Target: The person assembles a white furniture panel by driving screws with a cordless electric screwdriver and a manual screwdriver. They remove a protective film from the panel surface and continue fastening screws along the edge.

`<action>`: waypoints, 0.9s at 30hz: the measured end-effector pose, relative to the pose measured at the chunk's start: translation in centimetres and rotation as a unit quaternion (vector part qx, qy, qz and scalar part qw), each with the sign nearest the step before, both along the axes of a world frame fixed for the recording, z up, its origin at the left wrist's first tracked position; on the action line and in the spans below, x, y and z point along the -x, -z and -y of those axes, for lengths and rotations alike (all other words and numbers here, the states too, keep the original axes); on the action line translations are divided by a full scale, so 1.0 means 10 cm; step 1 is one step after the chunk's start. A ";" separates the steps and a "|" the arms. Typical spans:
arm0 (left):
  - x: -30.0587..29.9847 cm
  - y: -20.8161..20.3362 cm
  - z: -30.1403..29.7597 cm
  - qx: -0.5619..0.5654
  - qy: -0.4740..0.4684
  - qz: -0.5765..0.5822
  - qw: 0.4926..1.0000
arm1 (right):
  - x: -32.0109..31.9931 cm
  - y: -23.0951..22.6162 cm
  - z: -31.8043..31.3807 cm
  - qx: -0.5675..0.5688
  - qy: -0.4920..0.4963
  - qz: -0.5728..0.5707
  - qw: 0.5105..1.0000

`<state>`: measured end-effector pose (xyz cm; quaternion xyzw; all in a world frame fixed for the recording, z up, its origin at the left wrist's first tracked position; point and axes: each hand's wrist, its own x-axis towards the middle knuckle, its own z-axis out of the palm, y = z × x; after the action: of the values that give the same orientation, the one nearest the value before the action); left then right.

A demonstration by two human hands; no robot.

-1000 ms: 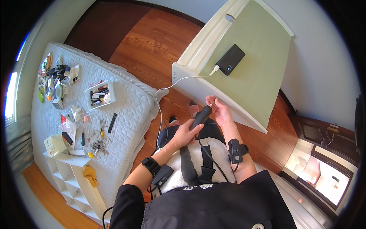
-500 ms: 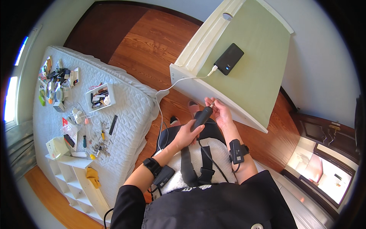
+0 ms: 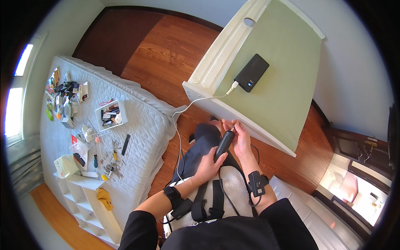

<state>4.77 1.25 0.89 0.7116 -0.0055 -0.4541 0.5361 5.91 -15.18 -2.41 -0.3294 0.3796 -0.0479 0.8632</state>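
Note:
My left hand (image 3: 210,166) is wrapped round the body of a black electric screwdriver (image 3: 225,143), held tilted with its metal tip away from me. At the tip, the thumb and fingers of my right hand (image 3: 241,138) are closed on the small metal bit (image 3: 232,128). Both hands are above my lap, beside the near edge of a white panel with a green face (image 3: 283,96). A black power bank (image 3: 252,73) lies on the green face. A white cable (image 3: 180,141) runs from it over the edge and down towards my lap.
On the left a mattress (image 3: 143,106) holds a white box of small tools (image 3: 111,115), a dark strip (image 3: 126,144), a screwdriver (image 3: 95,161) and scattered screws (image 3: 111,170). A white compartment shelf (image 3: 83,206) stands at lower left. Wooden floor (image 3: 166,54) shows beyond.
My left leg has come up and to the left, showing the knee beside my hands. The view has shifted slightly. Both hands stay on the screwdriver, now a little lower in view.

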 end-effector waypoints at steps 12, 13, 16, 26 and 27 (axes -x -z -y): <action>0.10 0.12 0.05 0.011 -0.013 0.088 0.996 | 0.00 0.01 -0.15 -0.006 0.032 0.047 0.998; 0.11 0.12 0.05 0.004 -0.014 0.057 0.998 | -0.01 0.02 -0.15 -0.019 0.039 0.059 0.997; 0.11 0.14 0.05 0.012 -0.016 -0.045 0.999 | -0.03 0.03 -0.19 -0.016 0.059 0.050 0.997; 0.07 0.16 0.03 0.082 -0.026 -0.004 0.996 | -0.08 -0.06 -0.21 0.003 0.072 0.021 0.997; 0.07 0.17 0.03 0.081 -0.027 -0.020 0.996 | -0.08 -0.05 -0.20 0.007 0.067 0.021 0.998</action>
<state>4.02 0.97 -0.84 0.6566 -0.0124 -0.4514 0.6041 6.66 -13.14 -1.90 -0.3081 0.3826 -0.1151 0.8634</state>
